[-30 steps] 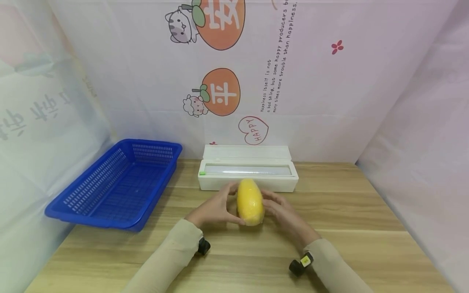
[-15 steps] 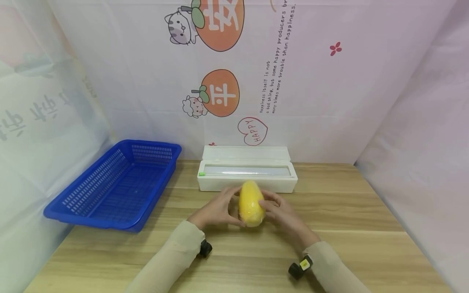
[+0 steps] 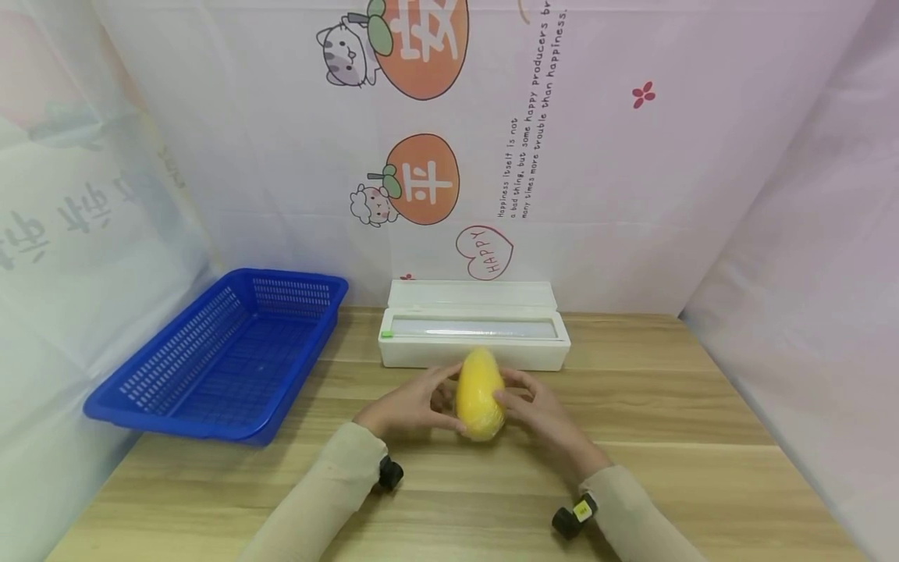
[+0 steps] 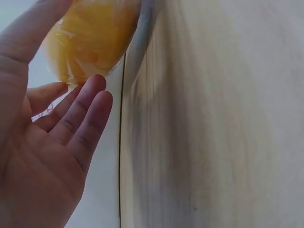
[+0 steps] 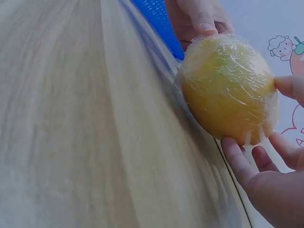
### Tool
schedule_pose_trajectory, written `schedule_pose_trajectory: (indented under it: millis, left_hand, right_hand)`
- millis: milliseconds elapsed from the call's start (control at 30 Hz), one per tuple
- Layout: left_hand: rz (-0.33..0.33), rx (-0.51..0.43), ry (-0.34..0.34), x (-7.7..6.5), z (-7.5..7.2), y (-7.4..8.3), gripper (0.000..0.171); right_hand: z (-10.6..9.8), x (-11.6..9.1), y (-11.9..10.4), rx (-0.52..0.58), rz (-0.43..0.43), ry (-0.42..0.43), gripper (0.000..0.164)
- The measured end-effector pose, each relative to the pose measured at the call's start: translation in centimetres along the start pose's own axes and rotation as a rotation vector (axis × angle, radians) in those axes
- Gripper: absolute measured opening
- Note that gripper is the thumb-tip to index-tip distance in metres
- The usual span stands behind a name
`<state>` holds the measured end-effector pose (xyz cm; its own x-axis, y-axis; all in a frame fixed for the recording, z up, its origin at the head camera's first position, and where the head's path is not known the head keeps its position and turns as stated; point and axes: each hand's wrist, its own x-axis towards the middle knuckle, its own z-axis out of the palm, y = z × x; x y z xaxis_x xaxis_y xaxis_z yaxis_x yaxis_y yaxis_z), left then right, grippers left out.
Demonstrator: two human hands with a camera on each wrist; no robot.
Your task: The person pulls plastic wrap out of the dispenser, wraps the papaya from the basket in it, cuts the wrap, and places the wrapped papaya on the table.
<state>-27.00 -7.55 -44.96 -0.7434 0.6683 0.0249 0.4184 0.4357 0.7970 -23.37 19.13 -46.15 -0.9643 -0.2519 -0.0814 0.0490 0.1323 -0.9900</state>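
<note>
A smooth, elongated yellow fruit (image 3: 481, 396), shaped like a mango, is wrapped in clear cling film. It is held up over the table between both hands, in front of the white cling film box (image 3: 474, 353). My left hand (image 3: 410, 402) grips its left side, thumb near the lower end and fingertips toward the far end. From the right, my right hand (image 3: 544, 410) pinches it, thumb on top and fingers beneath. Wrinkled film (image 5: 228, 71) covers the fruit's near end in the right wrist view. In the left wrist view, several left fingers (image 4: 90, 114) reach under the fruit.
At the left of the wooden table (image 3: 674, 437) stands a blue plastic basket (image 3: 284, 394). The box's lid (image 3: 472, 294) is raised, with a film roll visible inside. A printed white cloth (image 3: 597, 156) hangs behind and at both sides.
The fruit has turned slightly in my hands and its near end sits a little lower. My right thumb has moved onto its upper side. The basket and box have stayed in place.
</note>
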Motion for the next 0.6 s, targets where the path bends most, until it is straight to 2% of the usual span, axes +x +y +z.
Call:
schedule_pose_trajectory:
  millis: [267, 600]
  left_hand:
    - [-0.016, -0.029, 0.01, 0.09, 0.33, 0.17, 0.103]
    - [-0.001, -0.047, -0.005, 0.43, 0.43, -0.6, 0.101]
  right_hand:
    - [0.13, 0.09, 0.46, -0.02, -0.001, 0.001, 0.066]
    - [0.12, 0.2, 0.36, -0.041, 0.01, 0.005, 0.066]
